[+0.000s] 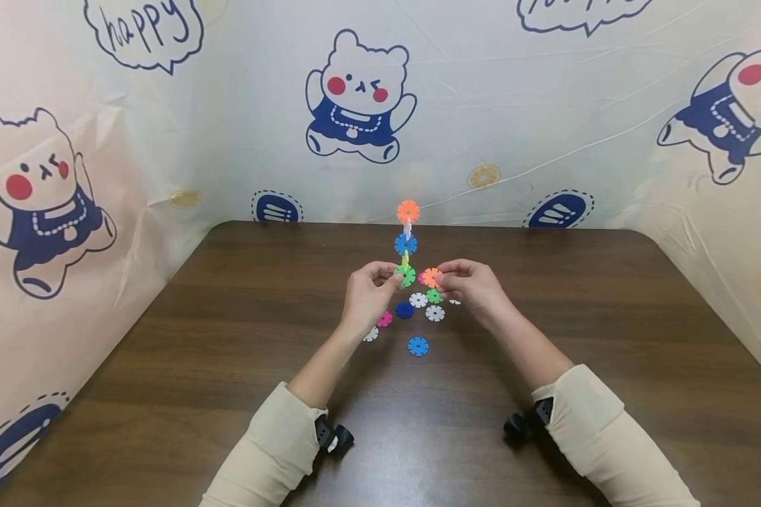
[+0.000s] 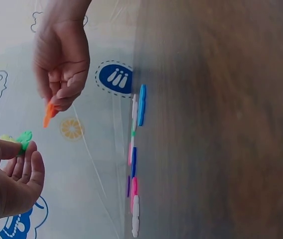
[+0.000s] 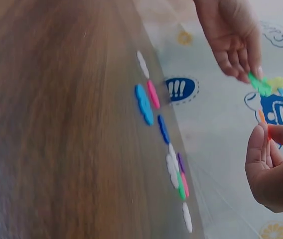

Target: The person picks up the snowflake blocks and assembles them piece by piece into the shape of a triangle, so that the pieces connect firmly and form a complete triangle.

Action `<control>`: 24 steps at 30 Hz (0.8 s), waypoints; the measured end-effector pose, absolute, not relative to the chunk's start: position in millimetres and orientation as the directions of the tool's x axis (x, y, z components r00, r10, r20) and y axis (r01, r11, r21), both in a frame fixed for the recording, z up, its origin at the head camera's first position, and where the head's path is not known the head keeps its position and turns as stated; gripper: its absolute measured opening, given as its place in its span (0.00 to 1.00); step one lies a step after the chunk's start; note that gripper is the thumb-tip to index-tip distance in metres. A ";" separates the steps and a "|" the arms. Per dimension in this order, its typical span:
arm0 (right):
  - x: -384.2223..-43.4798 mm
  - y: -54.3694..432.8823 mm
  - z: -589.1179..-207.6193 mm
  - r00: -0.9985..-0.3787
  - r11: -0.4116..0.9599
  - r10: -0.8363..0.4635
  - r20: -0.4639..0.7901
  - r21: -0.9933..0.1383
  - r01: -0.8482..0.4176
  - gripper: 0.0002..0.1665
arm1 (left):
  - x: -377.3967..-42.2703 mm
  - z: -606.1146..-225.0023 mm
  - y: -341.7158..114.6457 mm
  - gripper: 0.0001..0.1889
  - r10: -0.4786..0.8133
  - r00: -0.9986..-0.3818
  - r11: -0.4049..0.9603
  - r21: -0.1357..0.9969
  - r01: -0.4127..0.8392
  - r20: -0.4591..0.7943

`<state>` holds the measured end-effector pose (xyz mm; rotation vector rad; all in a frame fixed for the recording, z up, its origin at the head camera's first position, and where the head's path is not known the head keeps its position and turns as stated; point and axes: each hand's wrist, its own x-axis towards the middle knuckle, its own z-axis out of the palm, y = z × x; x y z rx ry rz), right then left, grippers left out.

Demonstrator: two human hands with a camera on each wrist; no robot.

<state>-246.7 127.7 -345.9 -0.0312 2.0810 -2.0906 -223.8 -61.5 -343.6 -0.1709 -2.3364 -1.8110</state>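
Between thumb and fingers, my left hand pinches the green notched disc at the bottom of an upright chain. Above it come a yellow disc seen edge-on, a blue disc, a white disc and a top orange disc. My right hand pinches a separate orange notched disc by its edge, a small gap to the right of the green one. In the left wrist view, this loose orange disc shows edge-on, raised off the table and apart from the chain.
Several loose discs lie flat on the brown table below my hands, among them a light blue disc, a dark blue disc, a pink disc, a green disc and a white disc. A printed cloth hangs behind.
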 end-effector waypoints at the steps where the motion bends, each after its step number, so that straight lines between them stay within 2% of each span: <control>1: -245.0 126.7 -344.4 -0.980 -0.010 -0.151 -0.126 -0.992 0.129 0.19 | -223.7 -343.4 -61.2 0.07 -0.018 -0.977 0.252 0.947 0.201 0.213; 9: -240.1 121.9 -338.2 -0.976 -0.122 -0.158 -0.148 -0.978 0.168 0.19 | -222.0 -343.7 -59.2 0.08 -0.012 -0.974 0.278 0.937 0.213 0.225; 24: -239.7 118.2 -331.8 -0.973 -0.086 -0.164 -0.162 -0.980 0.177 0.17 | -221.4 -344.5 -56.7 0.08 -0.009 -0.968 0.288 0.927 0.240 0.253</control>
